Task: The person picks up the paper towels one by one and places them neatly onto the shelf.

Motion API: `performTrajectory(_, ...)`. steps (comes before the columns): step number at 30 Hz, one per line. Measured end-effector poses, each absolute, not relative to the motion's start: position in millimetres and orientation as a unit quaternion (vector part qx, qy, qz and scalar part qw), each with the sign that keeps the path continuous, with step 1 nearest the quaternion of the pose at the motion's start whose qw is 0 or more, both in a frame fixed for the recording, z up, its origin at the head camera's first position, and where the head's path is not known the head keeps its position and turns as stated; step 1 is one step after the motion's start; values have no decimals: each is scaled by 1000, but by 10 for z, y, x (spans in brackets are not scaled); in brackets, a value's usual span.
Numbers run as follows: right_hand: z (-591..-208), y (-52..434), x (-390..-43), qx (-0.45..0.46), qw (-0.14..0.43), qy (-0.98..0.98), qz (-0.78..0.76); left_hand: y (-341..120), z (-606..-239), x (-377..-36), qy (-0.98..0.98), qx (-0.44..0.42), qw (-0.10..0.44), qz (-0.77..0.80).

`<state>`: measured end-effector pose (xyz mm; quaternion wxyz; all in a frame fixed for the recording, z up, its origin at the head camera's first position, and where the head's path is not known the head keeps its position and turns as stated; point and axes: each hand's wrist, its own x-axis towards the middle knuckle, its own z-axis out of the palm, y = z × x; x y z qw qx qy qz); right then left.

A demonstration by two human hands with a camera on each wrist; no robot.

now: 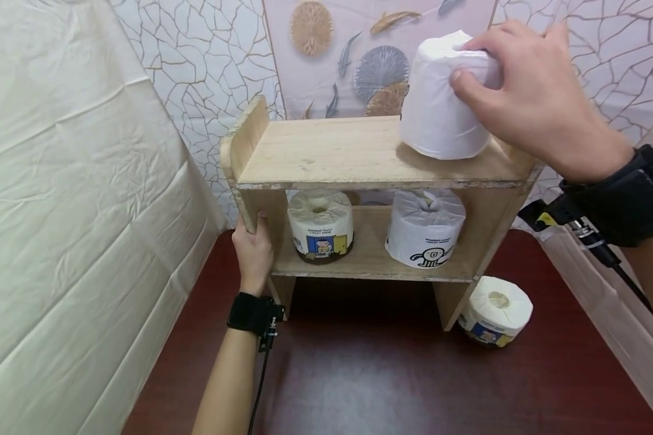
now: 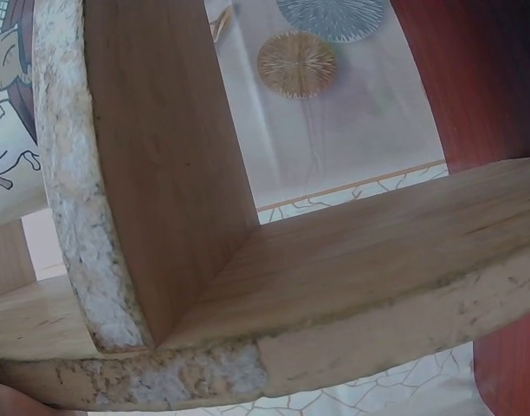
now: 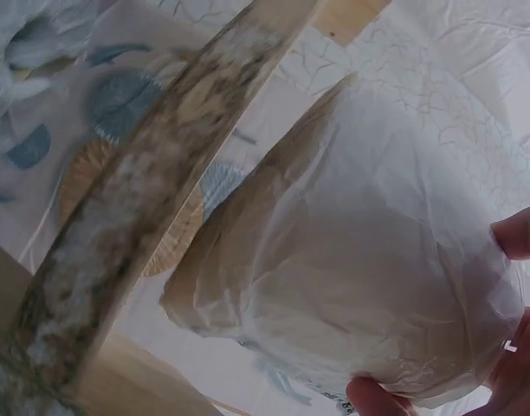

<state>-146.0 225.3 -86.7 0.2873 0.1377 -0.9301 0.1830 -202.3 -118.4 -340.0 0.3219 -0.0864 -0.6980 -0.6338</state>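
a: where is the right hand (image 1: 528, 96)?
b: it sits on top of the white wrapped roll (image 1: 443, 99), fingers and thumb curled round its upper end and clamped on it. the roll stands on the right part of the top board of the wooden shelf (image 1: 326, 151), a little tilted.

a: does the right wrist view add anything?
b: it shows the same roll close up, with fingertips (image 3: 520, 234) pressed into its thin wrap.

a: and the left hand (image 1: 254, 248)?
b: it holds the shelf's left upright from the outside, thumb curled onto the front edge. the other fingers are hidden behind the board, so how they lie cannot be told.

a: what else is there?
b: on the lower board stand a roll with a blue and yellow label (image 1: 320, 225) and a roll with a cartoon print (image 1: 425, 226), apart from each other. another labelled roll (image 1: 495, 311) lies on the dark red table (image 1: 359, 374), just beside the shelf's right leg.
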Motion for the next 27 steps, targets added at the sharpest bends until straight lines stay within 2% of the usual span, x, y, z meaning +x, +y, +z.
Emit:
performTrajectory(8,-902,2163,-1424,129,292,-936,148,-1176,-3381,-2032,-698,-90,319,-636)
performTrajectory(19,-924,1995,-1464,130,302,-938,111,-1199,-3405,-2017,-696,-89,343,-625)
performTrajectory(27,-940,1962,-1472,113,308,-940,97,-1186,-3400,-2024,-696,-86,329,-633)
